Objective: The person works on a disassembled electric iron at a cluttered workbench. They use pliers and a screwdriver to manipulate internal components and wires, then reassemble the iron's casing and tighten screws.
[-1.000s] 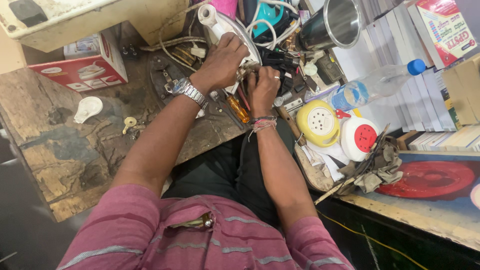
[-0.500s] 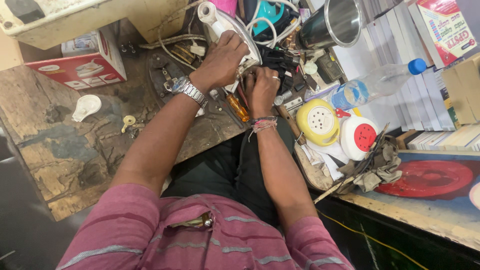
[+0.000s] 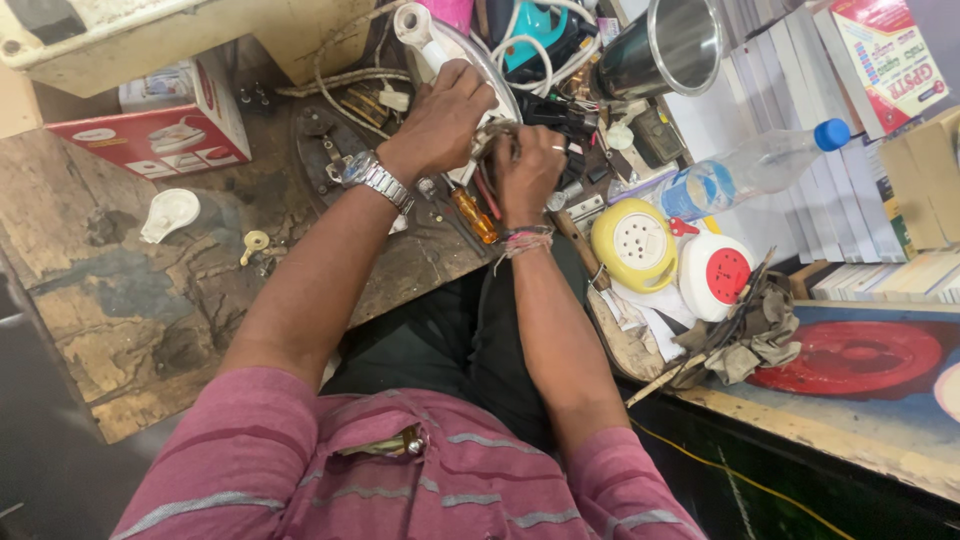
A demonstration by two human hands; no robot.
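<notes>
A steel cup [image 3: 672, 42] lies tipped on its side at the top of the cluttered workbench [image 3: 120, 300], its open mouth showing nothing inside; a clear plastic bottle [image 3: 745, 170] with a blue cap lies beside it, and whether it holds any liquid cannot be told. A red and white carton [image 3: 165, 125] sits closed at the left. Compared with half a second ago, both hands and the objects around them sit in the same places. The left hand [image 3: 440, 120], with a metal watch [image 3: 372, 178] on its wrist, is curled around the white clothes iron [image 3: 450, 60], which lies at the top centre of the bench. The iron's long axis runs diagonally, its white handle end pointing to the upper left. The right hand [image 3: 527, 165] is closed just beside it, fingers pinched on a small part too hidden to identify. An orange-handled screwdriver [image 3: 473, 213] lies below the hands.
</notes>
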